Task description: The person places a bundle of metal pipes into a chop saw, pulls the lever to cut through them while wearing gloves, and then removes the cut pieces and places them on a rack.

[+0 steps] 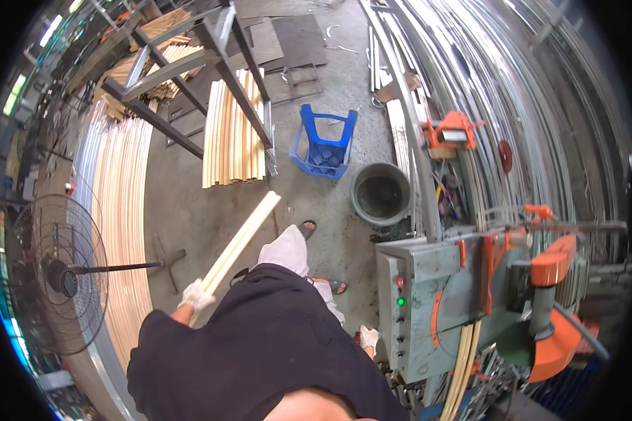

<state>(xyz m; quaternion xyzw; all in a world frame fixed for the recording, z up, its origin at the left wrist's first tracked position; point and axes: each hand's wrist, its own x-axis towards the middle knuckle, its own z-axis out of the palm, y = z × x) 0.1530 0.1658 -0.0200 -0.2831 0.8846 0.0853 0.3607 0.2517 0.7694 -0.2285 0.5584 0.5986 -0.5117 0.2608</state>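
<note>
My left hand (199, 295), in a white glove, is closed around the lower end of long, straight cream-coloured strips (242, 235). They slant up and away to the right above the floor, beside my leg. My right hand (368, 338), also gloved, is low by the near left edge of a grey-green cutting machine (418, 281). Its fingers are too small and partly hidden to read. On the machine, a green light glows, and an orange-guarded saw head (555, 344) stands at its right. Similar strips (463, 365) lie at the machine's near side.
Ahead on the floor lies a stack of cream strips (233, 133) under a metal frame (165, 70). A blue plastic stool (324, 147) and a dark round tub (380, 194) stand ahead right. At left are a fan (63, 277) and longer strips (123, 231); metal bars (498, 77) fill the right.
</note>
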